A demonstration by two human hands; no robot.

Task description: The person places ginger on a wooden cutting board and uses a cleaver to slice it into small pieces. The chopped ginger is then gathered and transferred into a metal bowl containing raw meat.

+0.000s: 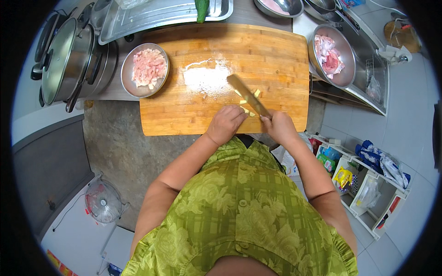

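My right hand (279, 126) grips a kitchen knife (251, 97), its blade slanting up and left over the wooden cutting board (193, 120). Small pale yellow pieces of food (257, 92), perhaps ginger or garlic, lie on both sides of the blade. My left hand (226, 122) rests near the board's front edge, its fingertips beside some of these pieces; whether it pinches one cannot be made out. Diced raw meat (149, 68) fills part of a metal bowl (128, 82) at the board's left edge. Larger raw meat pieces (329, 58) lie in another metal bowl (348, 69) on the right.
Behind the board, a green vegetable (202, 9) lies across a metal tray (148, 26). Lidded pots (62, 62) stand at left. At back right are a bowl with pale meat (279, 7) and a sink (374, 79). A shelf rack (362, 207) stands low right, a fan (103, 201) low left.
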